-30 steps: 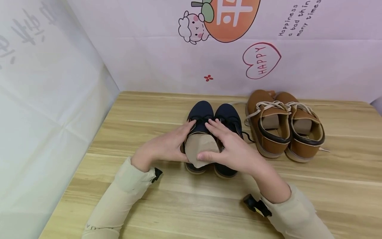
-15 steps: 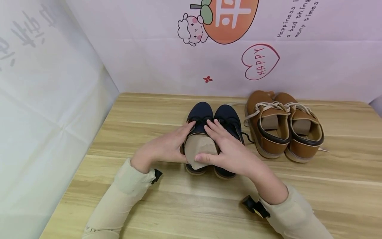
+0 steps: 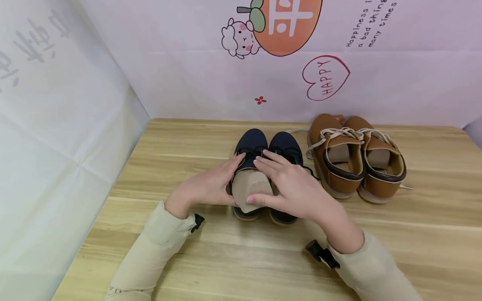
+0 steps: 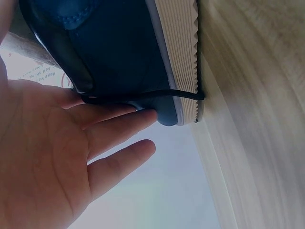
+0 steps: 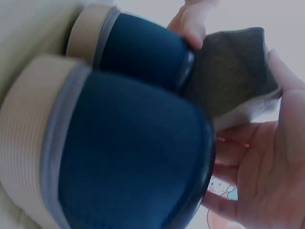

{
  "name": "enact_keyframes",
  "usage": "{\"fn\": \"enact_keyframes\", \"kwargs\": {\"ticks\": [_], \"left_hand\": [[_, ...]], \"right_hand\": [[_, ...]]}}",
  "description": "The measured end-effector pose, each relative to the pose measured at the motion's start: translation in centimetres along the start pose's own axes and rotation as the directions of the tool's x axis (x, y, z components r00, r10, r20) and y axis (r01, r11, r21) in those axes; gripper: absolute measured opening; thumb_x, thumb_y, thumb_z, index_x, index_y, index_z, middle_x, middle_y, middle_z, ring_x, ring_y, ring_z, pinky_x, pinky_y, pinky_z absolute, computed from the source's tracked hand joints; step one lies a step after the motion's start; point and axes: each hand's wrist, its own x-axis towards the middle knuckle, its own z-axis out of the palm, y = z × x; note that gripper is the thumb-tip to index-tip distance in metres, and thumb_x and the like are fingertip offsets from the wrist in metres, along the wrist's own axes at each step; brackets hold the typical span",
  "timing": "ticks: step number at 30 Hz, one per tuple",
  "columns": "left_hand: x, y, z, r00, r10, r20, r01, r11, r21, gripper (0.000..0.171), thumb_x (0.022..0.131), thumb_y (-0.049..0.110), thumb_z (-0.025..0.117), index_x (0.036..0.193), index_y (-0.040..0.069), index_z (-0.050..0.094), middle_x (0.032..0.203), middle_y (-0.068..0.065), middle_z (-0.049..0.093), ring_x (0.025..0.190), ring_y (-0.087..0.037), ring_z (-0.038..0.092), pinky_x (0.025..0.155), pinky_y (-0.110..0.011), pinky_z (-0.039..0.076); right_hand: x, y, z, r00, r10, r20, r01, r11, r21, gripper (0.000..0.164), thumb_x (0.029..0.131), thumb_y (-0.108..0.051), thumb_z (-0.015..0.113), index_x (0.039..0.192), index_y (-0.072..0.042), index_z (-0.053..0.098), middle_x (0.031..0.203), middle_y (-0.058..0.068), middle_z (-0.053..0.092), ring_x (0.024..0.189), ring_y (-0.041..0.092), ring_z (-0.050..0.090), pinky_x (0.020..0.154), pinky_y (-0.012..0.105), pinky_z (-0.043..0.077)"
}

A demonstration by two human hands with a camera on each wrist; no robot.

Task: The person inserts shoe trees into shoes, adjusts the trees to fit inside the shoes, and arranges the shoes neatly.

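A pair of navy lace-up shoes stands side by side, the left navy shoe [image 3: 251, 140] and the right navy shoe [image 3: 286, 144]. A grey-brown, paper-like shoe stuffing [image 3: 246, 188] sticks up at the opening of the left one; its lower part is hidden. My right hand [image 3: 295, 190] holds this stuffing, thumb on its near face and fingers reaching across toward the laces. My left hand [image 3: 205, 186] lies along the left shoe's outer side. In the left wrist view, its fingers [image 4: 121, 126] are straight, close to the side and a dark lace [image 4: 143, 95].
Right of the navy pair stand two brown shoes [image 3: 340, 184] with pale laces and similar stuffing inside. They rest on a wood-grain table [image 3: 233, 259]. A white printed cloth [image 3: 196, 83] rises behind the table's far edge, and another white sheet [image 3: 75, 146] hangs at the left.
My right fingers have shifted slightly over the shoe's lacing. Both hands otherwise keep their places, and the whole view has drifted a little.
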Motion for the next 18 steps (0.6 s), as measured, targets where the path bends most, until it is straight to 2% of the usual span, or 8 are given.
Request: {"fn": "enact_keyframes", "kwargs": {"ticks": [4, 7, 10, 14, 18], "left_hand": [[0.0, 0.0, -0.1, 1.000, -0.005, 0.001, 0.005, 1.000, 0.001, 0.121, 0.080, 0.051, 0.078, 0.161, 0.011, -0.003, 0.168, -0.012, 0.005, 0.155, -0.025, 0.012, 0.124, -0.044, 0.022], [-0.1, -0.1, 0.0, 1.000, 0.004, -0.007, -0.004, 1.000, 0.004, 0.121, 0.080, 0.051, 0.078, 0.161, 0.010, -0.002, 0.168, -0.012, 0.005, 0.155, -0.025, 0.011, 0.124, -0.043, 0.022], [-0.1, -0.1, 0.0, 1.000, 0.016, -0.014, -0.016, 1.000, 0.012, 0.121, 0.079, 0.051, 0.079, 0.161, 0.008, -0.001, 0.168, -0.013, 0.006, 0.155, -0.025, 0.011, 0.124, -0.043, 0.021], [0.0, -0.1, 0.0, 1.000, 0.023, -0.019, -0.022, 1.000, 0.018, 0.122, 0.079, 0.048, 0.080, 0.160, 0.008, -0.001, 0.167, -0.015, 0.007, 0.155, -0.026, 0.013, 0.124, -0.043, 0.021], [0.0, -0.2, 0.0, 0.999, 0.028, -0.025, -0.027, 0.999, 0.024, 0.122, 0.078, 0.046, 0.081, 0.160, 0.007, 0.000, 0.167, -0.016, 0.008, 0.154, -0.027, 0.014, 0.124, -0.043, 0.022]], "right_hand": [[0.5, 0.7, -0.5, 0.996, -0.029, 0.080, 0.024, 0.998, 0.055, 0.090, 0.087, -0.070, 0.058, 0.150, -0.008, 0.044, 0.158, 0.007, 0.039, 0.154, 0.026, 0.020, 0.116, 0.061, 0.030], [1.0, 1.0, -0.6, 0.985, -0.009, 0.174, -0.005, 0.997, 0.083, 0.095, 0.086, -0.074, 0.056, 0.154, -0.010, 0.036, 0.164, 0.005, 0.028, 0.155, 0.025, 0.014, 0.117, 0.067, 0.019], [1.3, 1.3, -0.5, 0.971, 0.028, 0.236, -0.052, 0.994, 0.098, 0.101, 0.084, -0.076, 0.055, 0.158, -0.013, 0.027, 0.167, 0.002, 0.016, 0.156, 0.023, 0.010, 0.119, 0.068, 0.012], [1.4, 1.7, -0.3, 0.969, 0.055, 0.240, -0.080, 0.992, 0.095, 0.105, 0.083, -0.076, 0.057, 0.160, -0.016, 0.018, 0.168, -0.001, 0.006, 0.156, 0.023, 0.006, 0.120, 0.067, 0.008], [1.5, 1.7, -0.1, 0.971, 0.069, 0.230, -0.089, 0.993, 0.081, 0.105, 0.083, -0.077, 0.056, 0.161, -0.018, 0.016, 0.168, -0.004, 0.004, 0.156, 0.021, 0.003, 0.119, 0.068, 0.006]]}}
